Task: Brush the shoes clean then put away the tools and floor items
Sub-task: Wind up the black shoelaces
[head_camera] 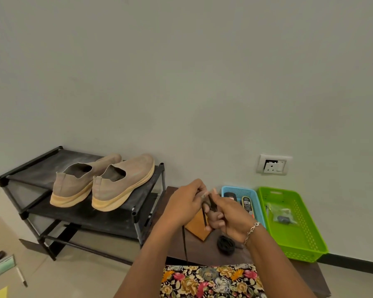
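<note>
Two tan slip-on shoes (108, 186) with pale yellow soles stand side by side on the top shelf of a black shoe rack (41, 168). In front of me, above a low dark brown table (202, 248), my left hand (185, 203) and my right hand (228, 218) meet and both pinch a black shoelace (211, 203). One end of the lace hangs down past my left wrist. A second black lace lies coiled (225, 245) on the table below my right hand.
A blue basket (226, 190) with polish tubes and a green basket (306, 233) holding a small plastic bag sit on the table by the wall. A tan leather piece (197, 226) lies under my hands. On the floor at left lie a pen (22, 276), a green cloth (5, 265) and a dark object.
</note>
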The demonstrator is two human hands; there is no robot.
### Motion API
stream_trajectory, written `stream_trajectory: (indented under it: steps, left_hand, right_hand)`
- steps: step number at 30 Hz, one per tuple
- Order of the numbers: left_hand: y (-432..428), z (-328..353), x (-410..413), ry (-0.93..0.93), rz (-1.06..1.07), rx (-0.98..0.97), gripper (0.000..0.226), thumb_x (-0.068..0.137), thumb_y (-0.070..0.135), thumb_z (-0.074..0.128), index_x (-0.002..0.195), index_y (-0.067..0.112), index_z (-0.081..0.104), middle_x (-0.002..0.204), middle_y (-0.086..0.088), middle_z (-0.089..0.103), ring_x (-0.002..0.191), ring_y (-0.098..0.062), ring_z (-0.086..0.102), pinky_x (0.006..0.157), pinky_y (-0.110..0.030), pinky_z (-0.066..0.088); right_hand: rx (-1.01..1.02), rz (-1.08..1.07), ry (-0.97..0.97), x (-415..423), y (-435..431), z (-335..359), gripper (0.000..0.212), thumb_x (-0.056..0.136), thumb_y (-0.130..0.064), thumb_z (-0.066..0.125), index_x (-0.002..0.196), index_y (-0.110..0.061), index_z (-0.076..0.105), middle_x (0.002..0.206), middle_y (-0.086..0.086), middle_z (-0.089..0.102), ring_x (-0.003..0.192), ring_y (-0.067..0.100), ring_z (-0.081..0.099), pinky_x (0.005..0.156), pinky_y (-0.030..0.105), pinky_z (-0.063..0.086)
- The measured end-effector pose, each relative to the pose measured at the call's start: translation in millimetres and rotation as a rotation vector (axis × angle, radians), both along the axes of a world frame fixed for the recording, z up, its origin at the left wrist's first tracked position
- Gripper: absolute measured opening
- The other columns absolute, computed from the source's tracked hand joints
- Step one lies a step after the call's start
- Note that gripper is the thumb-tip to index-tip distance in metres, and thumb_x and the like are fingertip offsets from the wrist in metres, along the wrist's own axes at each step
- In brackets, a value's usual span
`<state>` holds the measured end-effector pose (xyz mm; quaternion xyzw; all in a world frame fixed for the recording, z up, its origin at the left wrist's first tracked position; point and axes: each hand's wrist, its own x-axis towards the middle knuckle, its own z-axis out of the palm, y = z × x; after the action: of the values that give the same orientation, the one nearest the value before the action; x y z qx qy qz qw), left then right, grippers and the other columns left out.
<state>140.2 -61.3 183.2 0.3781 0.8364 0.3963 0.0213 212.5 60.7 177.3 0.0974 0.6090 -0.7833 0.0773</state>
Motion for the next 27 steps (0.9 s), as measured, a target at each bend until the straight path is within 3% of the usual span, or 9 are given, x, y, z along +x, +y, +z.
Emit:
stream_trajectory:
  steps: [9, 13, 15, 17, 18, 20, 22, 25, 27]
  left_hand:
    - [0.7, -14.4, 0.5, -0.111, 0.052, 0.149, 0.014, 0.096, 0.019, 0.046, 0.083, 0.015, 0.050, 0.070, 0.005, 0.053, 0.065, -0.011, 0.048, 0.062, -0.027, 0.037]
    - [2.9, -20.1, 4.9, -0.148, 0.098, 0.150, 0.021, 0.096, 0.015, 0.045, 0.079, 0.021, 0.055, 0.068, 0.012, 0.055, 0.063, -0.004, 0.050, 0.058, -0.016, 0.036]
    - [4.0, -24.5, 7.4, -0.143, 0.105, 0.136, 0.019, 0.095, 0.015, 0.046, 0.084, 0.016, 0.061, 0.066, 0.012, 0.055, 0.061, -0.002, 0.049, 0.055, -0.014, 0.034]
    - [4.6, -27.3, 10.7, -0.132, 0.090, 0.098, 0.019, 0.095, 0.016, 0.048, 0.083, 0.018, 0.062, 0.061, 0.013, 0.052, 0.057, -0.001, 0.047, 0.054, -0.014, 0.032]
    - [4.6, -27.8, 12.4, -0.125, 0.070, 0.072, 0.020, 0.094, 0.016, 0.048, 0.080, 0.020, 0.062, 0.058, 0.013, 0.051, 0.056, -0.001, 0.046, 0.053, -0.014, 0.031]
    - [4.0, -27.6, 15.2, -0.094, 0.015, 0.003, 0.020, 0.094, 0.020, 0.048, 0.078, 0.023, 0.060, 0.058, 0.012, 0.049, 0.056, -0.002, 0.044, 0.054, -0.017, 0.030]
    - [1.6, -25.1, 16.2, -0.031, -0.012, -0.070, 0.020, 0.095, 0.023, 0.047, 0.077, 0.025, 0.057, 0.056, 0.011, 0.046, 0.055, -0.004, 0.043, 0.053, -0.019, 0.029]
    - [-4.0, -15.6, 13.0, 0.061, -0.008, -0.099, 0.021, 0.094, 0.026, 0.046, 0.074, 0.026, 0.053, 0.060, 0.011, 0.048, 0.059, -0.004, 0.046, 0.057, -0.022, 0.032]
    - [-7.8, -8.1, 8.2, 0.080, 0.004, -0.077, 0.021, 0.094, 0.026, 0.047, 0.074, 0.025, 0.054, 0.064, 0.009, 0.052, 0.062, -0.005, 0.047, 0.060, -0.026, 0.035]
  right_hand:
    - [-0.418, -0.063, -0.058, 6.0, 1.4, 10.9, 0.019, 0.080, -0.024, 0.049, 0.069, -0.009, 0.053, 0.051, 0.004, 0.051, 0.046, 0.016, 0.057, 0.055, 0.035, 0.057]
    - [-0.631, -0.218, 0.013, 0.7, 2.2, 8.8, 0.016, 0.072, -0.020, 0.062, 0.063, -0.007, 0.061, 0.053, 0.007, 0.060, 0.053, 0.020, 0.066, 0.058, 0.042, 0.058]
    - [-0.770, -0.252, 0.125, -3.1, 3.3, 7.4, 0.029, 0.048, -0.015, 0.088, 0.064, -0.005, 0.065, 0.065, 0.011, 0.068, 0.065, 0.024, 0.070, 0.058, 0.039, 0.058]
    - [-0.825, -0.311, 0.238, -7.4, 7.2, 4.8, 0.049, 0.022, -0.012, 0.095, 0.063, -0.006, 0.069, 0.078, 0.013, 0.072, 0.075, 0.026, 0.072, 0.058, 0.034, 0.058]
    - [-0.806, -0.341, 0.297, -9.8, 8.3, 3.7, 0.049, 0.022, -0.016, 0.096, 0.063, -0.008, 0.070, 0.084, 0.013, 0.072, 0.081, 0.025, 0.071, 0.060, 0.032, 0.058]
    - [-0.663, -0.405, 0.396, -12.9, 8.2, 3.2, 0.035, 0.043, -0.026, 0.091, 0.067, -0.011, 0.070, 0.093, 0.014, 0.072, 0.090, 0.024, 0.070, 0.068, 0.030, 0.058]
    - [-0.354, -0.464, 0.450, -12.7, 5.2, 2.1, 0.014, 0.078, -0.024, 0.067, 0.074, -0.011, 0.068, 0.093, 0.011, 0.073, 0.094, 0.021, 0.068, 0.076, 0.025, 0.056]
    - [0.573, -0.415, 0.432, -10.0, 2.6, 0.7, 0.030, 0.096, -0.011, 0.044, 0.073, -0.021, 0.061, 0.078, -0.006, 0.070, 0.079, 0.004, 0.064, 0.072, 0.012, 0.045]
    - [0.968, -0.279, 0.349, -8.6, 1.5, 0.9, 0.035, 0.097, -0.013, 0.042, 0.066, -0.027, 0.050, 0.063, -0.013, 0.056, 0.061, -0.003, 0.054, 0.061, 0.009, 0.037]
